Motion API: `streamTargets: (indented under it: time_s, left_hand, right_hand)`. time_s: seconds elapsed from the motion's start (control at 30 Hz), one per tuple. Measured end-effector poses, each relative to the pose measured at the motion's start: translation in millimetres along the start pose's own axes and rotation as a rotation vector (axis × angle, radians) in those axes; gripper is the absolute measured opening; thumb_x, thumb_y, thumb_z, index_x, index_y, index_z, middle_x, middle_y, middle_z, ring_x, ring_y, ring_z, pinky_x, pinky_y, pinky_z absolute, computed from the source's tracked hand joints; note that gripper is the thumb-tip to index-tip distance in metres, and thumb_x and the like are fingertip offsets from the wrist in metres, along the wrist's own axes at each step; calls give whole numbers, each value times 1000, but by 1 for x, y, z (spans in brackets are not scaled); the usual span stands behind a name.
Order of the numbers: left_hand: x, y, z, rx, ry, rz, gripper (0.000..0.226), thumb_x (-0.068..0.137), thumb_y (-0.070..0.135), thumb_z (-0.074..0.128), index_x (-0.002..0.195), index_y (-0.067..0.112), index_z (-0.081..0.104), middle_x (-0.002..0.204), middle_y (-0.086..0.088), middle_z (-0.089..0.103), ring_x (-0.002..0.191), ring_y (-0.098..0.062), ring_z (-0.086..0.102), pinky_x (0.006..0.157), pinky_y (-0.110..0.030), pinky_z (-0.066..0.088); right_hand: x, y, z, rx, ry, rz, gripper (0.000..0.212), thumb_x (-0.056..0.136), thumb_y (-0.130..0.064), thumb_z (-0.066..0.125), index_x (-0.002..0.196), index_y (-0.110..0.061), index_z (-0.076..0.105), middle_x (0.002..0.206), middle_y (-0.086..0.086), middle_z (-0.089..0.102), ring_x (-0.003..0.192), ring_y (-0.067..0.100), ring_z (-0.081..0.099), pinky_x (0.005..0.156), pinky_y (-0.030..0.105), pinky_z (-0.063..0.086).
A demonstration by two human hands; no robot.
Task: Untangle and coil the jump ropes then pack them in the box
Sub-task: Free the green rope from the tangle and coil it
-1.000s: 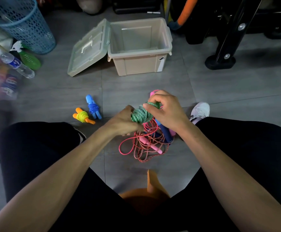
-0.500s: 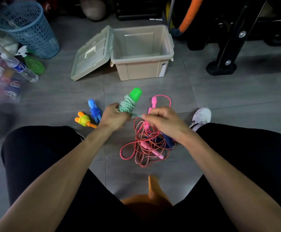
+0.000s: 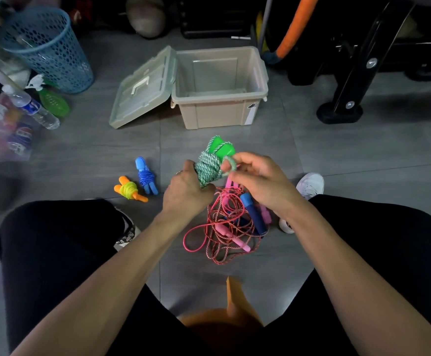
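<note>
While gripped (both hands): green rope point(image 3: 207, 167)

left hand point(image 3: 186, 192): fingers curled, gripping | right hand point(image 3: 258, 179): fingers pinching | forearms converge

**Colours on the grey floor**

We see a green-and-white flecked rope point(image 3: 207, 167) with bright green handles point(image 3: 221, 147), a red-and-white twisted tangle point(image 3: 224, 227), pink handles point(image 3: 232, 237) — and left, a blue bundle point(image 3: 146, 178), a yellow-orange one point(image 3: 129, 190). Far: beige box point(image 3: 219, 116).
</note>
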State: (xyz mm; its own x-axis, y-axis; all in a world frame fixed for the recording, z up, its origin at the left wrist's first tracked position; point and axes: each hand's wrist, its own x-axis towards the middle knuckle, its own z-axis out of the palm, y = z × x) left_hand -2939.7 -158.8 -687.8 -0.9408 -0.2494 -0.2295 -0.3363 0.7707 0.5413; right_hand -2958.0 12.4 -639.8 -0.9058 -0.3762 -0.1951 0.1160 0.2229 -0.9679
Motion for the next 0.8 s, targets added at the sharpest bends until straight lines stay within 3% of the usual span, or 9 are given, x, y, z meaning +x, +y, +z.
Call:
streamTargets:
  time_s: [0.07, 0.2, 0.33, 0.47, 0.6, 0.73, 0.8]
  left_hand:
    - [-9, 5, -4, -39, -8, 46, 43, 75, 42, 60, 105, 23, 35, 87, -1, 54, 76, -24, 52, 63, -32, 41]
    - [-21, 13, -9, -163, 39, 163, 43, 90, 45, 48, 120, 16, 35, 106, -5, 51, 94, -23, 50, 73, -33, 35]
    - [-29, 18, -8, -175, 108, 258, 46, 97, 45, 42, 129, 12, 35, 117, -10, 50, 106, -29, 52, 77, -35, 39]
    - [-35, 19, -3, -181, 183, 331, 57, 94, 45, 51, 134, 9, 34, 116, -6, 46, 97, -30, 56, 69, -35, 42]
    - [-33, 16, -6, -149, 279, 402, 60, 89, 50, 53, 131, 13, 34, 108, 8, 32, 88, -20, 51, 64, -30, 36]
    - [-31, 9, -8, -165, 294, 423, 58, 89, 50, 52, 130, 14, 33, 107, 9, 30, 85, -11, 44, 66, -29, 37]
    - [-32, 3, -5, -174, 258, 437, 55, 89, 45, 57, 129, 14, 34, 108, 7, 32, 86, -10, 43, 68, -26, 38]
  right_hand:
    - [1, 1, 3, 15, 41, -26, 26, 92, -4, 60, 98, -27, 71, 98, -10, 72, 87, 10, 64, 82, 34, 52]
    - [3, 5, 12, -68, 219, -143, 20, 93, -9, 63, 111, -14, 71, 119, 4, 62, 108, 18, 61, 100, 43, 48]
    - [4, 4, 16, -86, 439, -218, 12, 90, -14, 69, 101, -8, 72, 100, 0, 69, 91, 18, 67, 86, 48, 53]
    - [2, 5, 19, -356, 608, -377, 15, 84, -14, 76, 95, -5, 75, 90, 1, 69, 74, 14, 66, 71, 32, 56]
    - [5, 2, 21, -479, 628, -403, 18, 81, -15, 78, 94, -2, 75, 86, 13, 68, 68, 21, 66, 69, 28, 54]
    - [7, 0, 23, -456, 534, -358, 21, 81, -14, 78, 98, -3, 75, 88, 14, 64, 69, 18, 64, 72, 25, 53]
    - [8, 2, 20, -512, 465, -330, 15, 81, -14, 77, 90, -3, 73, 88, 12, 60, 69, 16, 59, 72, 22, 49]
